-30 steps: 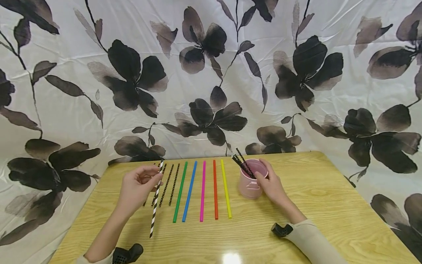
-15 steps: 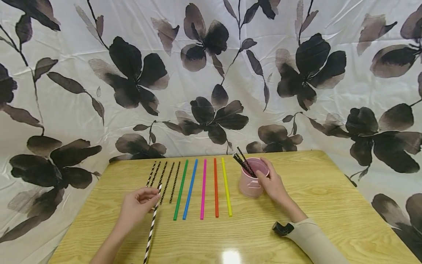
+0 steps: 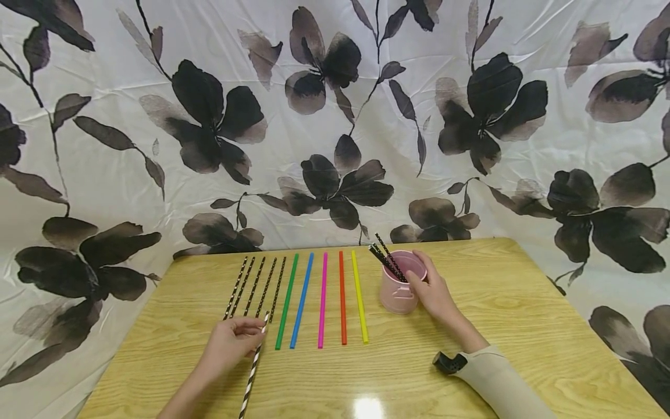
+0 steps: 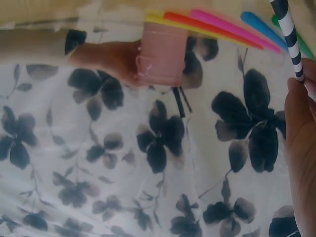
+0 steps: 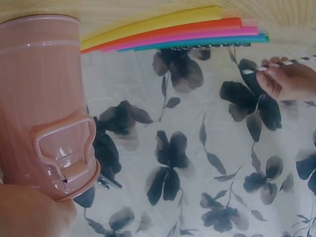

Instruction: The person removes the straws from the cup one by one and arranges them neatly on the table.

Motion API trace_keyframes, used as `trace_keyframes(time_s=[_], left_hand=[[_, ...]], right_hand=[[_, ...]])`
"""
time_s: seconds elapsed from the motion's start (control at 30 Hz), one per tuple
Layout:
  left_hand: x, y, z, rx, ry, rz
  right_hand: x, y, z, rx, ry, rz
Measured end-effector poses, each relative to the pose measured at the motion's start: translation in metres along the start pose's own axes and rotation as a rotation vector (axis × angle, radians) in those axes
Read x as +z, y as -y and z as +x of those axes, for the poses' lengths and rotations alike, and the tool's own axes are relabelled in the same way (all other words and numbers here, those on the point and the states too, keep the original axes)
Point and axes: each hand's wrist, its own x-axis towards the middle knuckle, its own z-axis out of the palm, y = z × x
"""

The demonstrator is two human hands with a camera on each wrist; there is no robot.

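Note:
My left hand [image 3: 230,344] pinches a black-and-white striped straw [image 3: 252,375] near its far end, between thumb and fingers. The straw slants toward me and runs out of the bottom of the head view. It is held in front of the row of dotted straws. On the right, my right hand [image 3: 433,294] grips the rim of a small pink bucket [image 3: 394,299], thumb at the opening. Several black patterned straws [image 3: 386,259] lean out of the bucket toward the left. In the right wrist view, the bucket's wire handle [image 5: 64,148] hangs on its side.
Several black dotted straws [image 3: 255,285] lie side by side on the wooden table [image 3: 513,326]. To their right lie a green straw [image 3: 287,302], a blue straw [image 3: 302,299], a pink straw [image 3: 323,299], a red straw [image 3: 342,297] and a yellow straw [image 3: 359,297]. Floral cloth [image 3: 335,128] hangs behind.
My left hand has drawn the striped straw back toward me from over the dotted straws, then shifted a little right. My right hand and the bucket stay in place.

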Motion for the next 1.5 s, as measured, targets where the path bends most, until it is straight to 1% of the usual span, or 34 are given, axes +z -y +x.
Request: trace_keyframes(time_s=[0.1, 0.2, 0.3, 0.37, 0.57, 0.7, 0.8, 0.93, 1.17, 1.37, 1.5], left_hand=[[0.003, 0.005, 0.0, 0.012, 0.007, 0.026], [0.005, 0.01, -0.001, 0.013, -0.001, 0.056], [0.006, 0.012, -0.002, -0.002, -0.009, 0.081], [0.006, 0.014, -0.003, -0.012, -0.004, 0.092], [0.007, 0.016, -0.003, 0.008, 0.017, 0.128], [0.008, 0.015, -0.004, 0.03, 0.037, 0.161], [0.008, 0.016, -0.003, 0.047, 0.047, 0.18], [0.01, 0.018, -0.002, 0.043, 0.036, 0.185], [0.011, 0.019, -0.002, 0.039, 0.02, 0.199], [0.012, 0.021, 0.0, 0.038, 0.005, 0.204], [0.012, 0.022, 0.0, 0.055, 0.003, 0.204]], right_hand=[[-0.001, 0.001, -0.001, 0.007, -0.003, 0.002], [-0.001, 0.002, -0.001, 0.009, 0.006, 0.004], [-0.001, 0.003, -0.003, 0.019, 0.017, 0.01], [-0.001, 0.003, -0.004, 0.029, 0.023, 0.011], [-0.003, 0.004, -0.004, 0.007, 0.017, 0.01], [-0.004, 0.007, -0.004, -0.011, 0.022, -0.008], [-0.006, 0.022, -0.008, -0.006, 0.025, 0.003], [-0.006, 0.041, -0.013, 0.007, 0.03, 0.03], [-0.006, 0.043, -0.014, 0.019, 0.032, 0.012], [-0.006, 0.041, -0.012, 0.009, 0.028, 0.011], [-0.005, 0.026, -0.008, 0.012, 0.033, 0.016]])
